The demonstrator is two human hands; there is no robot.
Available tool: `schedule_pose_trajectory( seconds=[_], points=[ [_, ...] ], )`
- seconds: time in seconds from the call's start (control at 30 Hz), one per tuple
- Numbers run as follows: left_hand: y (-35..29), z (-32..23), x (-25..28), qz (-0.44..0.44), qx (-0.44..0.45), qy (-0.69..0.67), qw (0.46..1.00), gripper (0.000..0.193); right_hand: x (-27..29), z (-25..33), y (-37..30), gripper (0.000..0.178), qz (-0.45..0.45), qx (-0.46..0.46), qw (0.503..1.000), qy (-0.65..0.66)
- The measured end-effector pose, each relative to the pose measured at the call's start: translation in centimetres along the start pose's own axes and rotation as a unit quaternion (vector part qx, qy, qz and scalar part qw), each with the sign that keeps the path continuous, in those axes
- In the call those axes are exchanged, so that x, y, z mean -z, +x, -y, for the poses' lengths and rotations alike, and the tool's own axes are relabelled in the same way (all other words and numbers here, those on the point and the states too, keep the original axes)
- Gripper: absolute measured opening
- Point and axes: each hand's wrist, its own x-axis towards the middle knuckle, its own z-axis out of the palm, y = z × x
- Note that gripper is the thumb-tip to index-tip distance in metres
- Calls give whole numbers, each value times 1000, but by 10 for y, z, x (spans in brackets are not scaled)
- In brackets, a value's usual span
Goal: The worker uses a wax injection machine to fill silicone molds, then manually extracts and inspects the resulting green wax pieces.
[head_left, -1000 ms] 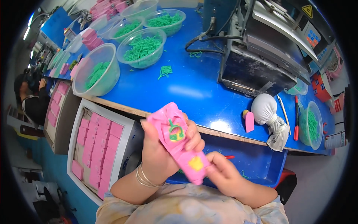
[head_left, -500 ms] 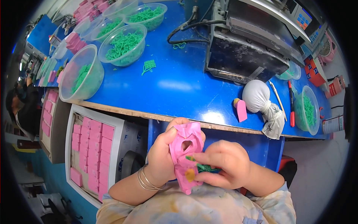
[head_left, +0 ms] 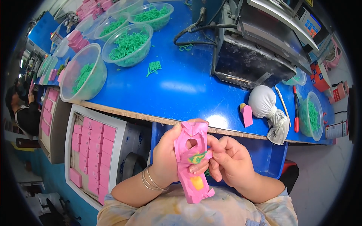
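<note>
My left hand [head_left: 167,156] is wrapped round a soft pink rubber mould [head_left: 191,190], long and flexible, with a hole near its upper end. A yellow patch lies in its lower part. Across its middle sits a small green-and-yellow piece [head_left: 197,158], with left fingertips just below it. My right hand [head_left: 233,162] is closed in a pinch at the mould's right side, where the green strand ends. A small pink tip shows at those fingertips; what exactly they grip is partly hidden.
Clear bowls of green strands [head_left: 127,47] line the blue table [head_left: 181,79]. Behind stands a black machine [head_left: 252,62]. A white cloth bundle [head_left: 262,101], pink piece [head_left: 247,116] and red marker [head_left: 296,113] lie right. Pink blocks fill a tray [head_left: 117,150]; a blue bin [head_left: 269,158] is below.
My right hand has drawn back slightly right and up from over the mould, now pinching at its side. The green-and-yellow piece and yellow patch show more fully. The view has shifted slightly.
</note>
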Motion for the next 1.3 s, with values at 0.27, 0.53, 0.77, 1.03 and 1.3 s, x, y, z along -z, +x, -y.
schedule_pose_trajectory(
  seconds=[0.27, 0.53, 0.77, 1.03, 1.3],
  points=[
    [-1, 9, 2, -37, -117, 142, 982, 47, -9, 28, 5, 24, -5, 289, 835, -469],
    [-6, 5, 5, 82, -193, 419, 883, 69, -17, 45, 3, 21, 18, 303, 756, -580],
    [-1, 4, 8, 78, -289, 629, 717, 83, -20, 20, -8, 26, 38, 488, 556, -672],
    [-2, -4, 14, 89, -138, 294, 942, 66, -15, 43, 0, 37, -26, 408, 704, -581],
    [0, 6, 4, 26, -172, 397, 901, 82, -8, 38, 12, 30, 83, 365, 650, -661]
  ],
)
